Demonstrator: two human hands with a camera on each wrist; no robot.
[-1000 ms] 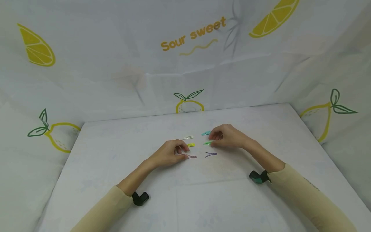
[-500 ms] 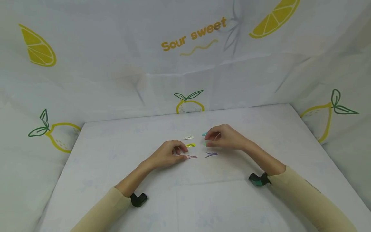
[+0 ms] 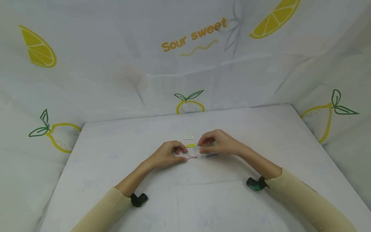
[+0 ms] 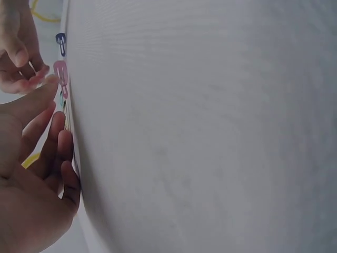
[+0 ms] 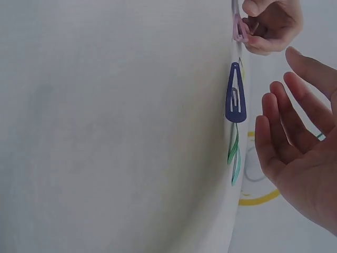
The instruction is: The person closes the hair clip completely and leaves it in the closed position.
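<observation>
Several snap hair clips lie in two short columns on the white cloth. The left column has a white clip (image 3: 188, 138), a yellow clip (image 3: 190, 145) and a pink clip (image 3: 192, 157). My left hand (image 3: 168, 154) is beside it, fingers loosely bent, thumb tip right by the pink clip's end; whether it touches cannot be told. My right hand (image 3: 221, 142) hovers over the right column, fingers relaxed, thumb apart, holding nothing. It partly hides the purple clip (image 3: 211, 155) and a green clip (image 3: 214, 143). In the right wrist view the purple clip (image 5: 235, 95) lies flat.
A white cloth (image 3: 185, 203) covers the table. White curtains with lemon prints (image 3: 190, 106) hang behind it and at both sides. Black wrist-camera mounts (image 3: 139, 200) stick out from both sleeves.
My right hand has moved left and nearer, from the green clip towards the purple one. My left hand has stayed almost still by the pink clip. The clips have not visibly moved.
</observation>
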